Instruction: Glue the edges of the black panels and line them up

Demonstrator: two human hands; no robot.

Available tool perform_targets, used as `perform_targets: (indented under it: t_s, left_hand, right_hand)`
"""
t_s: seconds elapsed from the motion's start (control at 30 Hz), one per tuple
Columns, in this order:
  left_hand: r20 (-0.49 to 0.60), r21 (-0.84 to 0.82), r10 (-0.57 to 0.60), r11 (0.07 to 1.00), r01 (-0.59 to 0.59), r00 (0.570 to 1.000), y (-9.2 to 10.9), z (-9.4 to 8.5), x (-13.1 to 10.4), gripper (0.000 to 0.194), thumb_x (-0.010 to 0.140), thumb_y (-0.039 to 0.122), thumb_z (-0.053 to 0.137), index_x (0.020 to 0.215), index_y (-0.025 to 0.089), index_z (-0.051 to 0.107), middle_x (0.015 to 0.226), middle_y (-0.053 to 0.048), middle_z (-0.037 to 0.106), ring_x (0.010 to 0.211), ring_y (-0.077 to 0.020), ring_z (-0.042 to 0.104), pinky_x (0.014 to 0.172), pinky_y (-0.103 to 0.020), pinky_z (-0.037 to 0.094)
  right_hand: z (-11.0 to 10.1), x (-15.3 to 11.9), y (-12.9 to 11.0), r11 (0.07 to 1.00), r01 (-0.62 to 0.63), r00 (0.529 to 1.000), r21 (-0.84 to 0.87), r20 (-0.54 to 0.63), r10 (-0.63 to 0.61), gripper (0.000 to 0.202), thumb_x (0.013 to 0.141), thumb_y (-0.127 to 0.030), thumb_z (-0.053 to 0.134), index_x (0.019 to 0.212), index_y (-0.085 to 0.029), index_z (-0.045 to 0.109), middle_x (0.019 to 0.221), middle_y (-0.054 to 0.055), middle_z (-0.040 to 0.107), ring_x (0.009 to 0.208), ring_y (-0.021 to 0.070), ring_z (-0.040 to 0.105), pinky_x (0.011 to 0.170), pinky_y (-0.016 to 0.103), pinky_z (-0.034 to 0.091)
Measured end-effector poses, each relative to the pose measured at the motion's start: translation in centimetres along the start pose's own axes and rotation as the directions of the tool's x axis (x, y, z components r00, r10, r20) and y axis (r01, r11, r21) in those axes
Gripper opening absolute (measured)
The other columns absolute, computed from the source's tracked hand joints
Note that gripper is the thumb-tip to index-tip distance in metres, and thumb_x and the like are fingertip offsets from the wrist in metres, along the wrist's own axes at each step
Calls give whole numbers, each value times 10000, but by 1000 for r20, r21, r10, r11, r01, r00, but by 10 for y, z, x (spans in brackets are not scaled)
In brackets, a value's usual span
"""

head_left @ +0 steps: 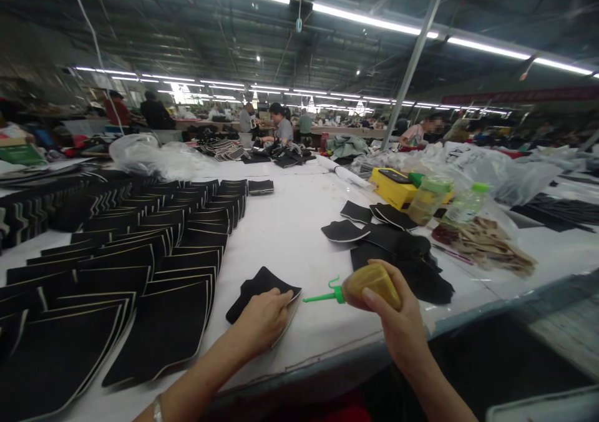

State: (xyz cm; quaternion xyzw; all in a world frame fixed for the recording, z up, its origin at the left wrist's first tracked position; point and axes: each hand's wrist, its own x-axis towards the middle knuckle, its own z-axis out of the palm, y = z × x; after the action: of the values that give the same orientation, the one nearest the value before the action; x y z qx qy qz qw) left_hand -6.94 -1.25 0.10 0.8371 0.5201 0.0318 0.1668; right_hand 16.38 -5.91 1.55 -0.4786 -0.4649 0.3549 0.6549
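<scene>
In the head view, my left hand [266, 318] is closed on a black fabric piece [253, 288] near the table's front edge, with the fingertips at its right corner. A pale edge shows along the piece's right side; the fingers' undersides are hidden. My right hand [397, 309] grips a squeeze bottle [369, 286] of amber liquid, tilted onto its side. Its thin green nozzle [322, 298] points left, its tip just right of the piece's corner. I cannot tell whether the tip touches it.
Overlapping rows of black pieces [182, 297] cover the table's left side. More black pieces [393, 241] lie loosely to the right, by a yellow box [393, 191], plastic bottles [428, 200] and beige scraps [486, 247]. A metal pole [416, 53] rises behind. A person [282, 125] works across the table.
</scene>
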Motion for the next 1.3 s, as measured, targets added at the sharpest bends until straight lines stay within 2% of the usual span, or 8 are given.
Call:
perform_targets:
  t_s: [0.13, 0.23, 0.37, 0.67, 0.87, 1.0, 1.17, 1.3]
  left_hand:
    - [-29, -19, 0, 1000, 0, 1000, -1, 7, 4, 474, 871, 153, 328, 1262, 279, 562, 910, -48, 658, 873, -254, 637, 723, -338, 445]
    - [-38, -21, -19, 1000, 18, 999, -3, 11, 6, 490, 852, 151, 336, 1269, 279, 558, 950, -54, 665, 892, -265, 639, 731, -346, 444]
    - [-47, -46, -26, 999, 23, 999, -5, 12, 5, 492, 847, 158, 334, 1257, 310, 561, 930, -42, 663, 871, -259, 642, 711, -336, 441]
    - [-43, -33, -59, 998, 57, 997, -4, 14, 3, 478, 867, 190, 340, 1290, 309, 528, 942, -43, 647, 863, -247, 639, 699, -323, 442]
    - [-55, -50, -48, 998, 46, 997, -5, 15, -3, 445, 883, 229, 349, 1285, 275, 534, 988, -41, 640, 875, -226, 636, 688, -298, 433]
    - [-55, -71, -33, 997, 29, 998, -5, 14, -5, 442, 879, 224, 348, 1271, 260, 548, 947, -42, 631, 845, -220, 635, 676, -300, 426]
    - [-32, -72, -26, 997, 24, 999, -4, 13, -5, 453, 881, 228, 348, 1293, 249, 535, 963, -51, 622, 852, -231, 634, 687, -313, 432]
    - [-19, -82, -33, 996, 32, 999, -3, 10, -6, 466, 885, 214, 339, 1313, 226, 524, 973, -61, 617, 865, -228, 633, 728, -317, 446]
  right_hand:
    - [9, 3, 4, 943, 192, 980, -270, 106, -169, 561, 691, -420, 796, 1163, -239, 553, 987, 28, 597, 833, 217, 581, 749, 312, 501]
    - [15, 5, 9, 873, 310, 948, -378, 199, -250, 563, 715, -414, 782, 1191, -245, 535, 1072, 38, 588, 904, 234, 582, 828, 342, 485]
    - [23, 9, 14, 796, 409, 906, -446, 299, -298, 566, 738, -387, 773, 1218, -242, 509, 1129, 55, 577, 980, 253, 574, 910, 378, 450]
    - [31, 7, 14, 684, 572, 810, -452, 442, -385, 565, 787, -310, 741, 1267, -245, 450, 1105, 54, 561, 972, 229, 571, 872, 332, 468]
    - [29, 10, 13, 725, 486, 867, -488, 375, -329, 516, 779, -356, 744, 1214, -243, 490, 1084, 48, 585, 936, 233, 587, 861, 351, 470]
    - [28, 12, 13, 736, 457, 884, -499, 346, -315, 512, 780, -388, 739, 1203, -229, 499, 1092, 60, 588, 958, 248, 582, 882, 376, 457]
    - [26, 11, 13, 801, 363, 918, -476, 328, -221, 514, 761, -400, 749, 1181, -223, 513, 1104, 65, 587, 939, 253, 587, 869, 379, 460]
    - [25, 13, 17, 796, 355, 930, -490, 274, -246, 523, 756, -396, 750, 1189, -223, 512, 1124, 61, 574, 963, 257, 571, 887, 384, 437]
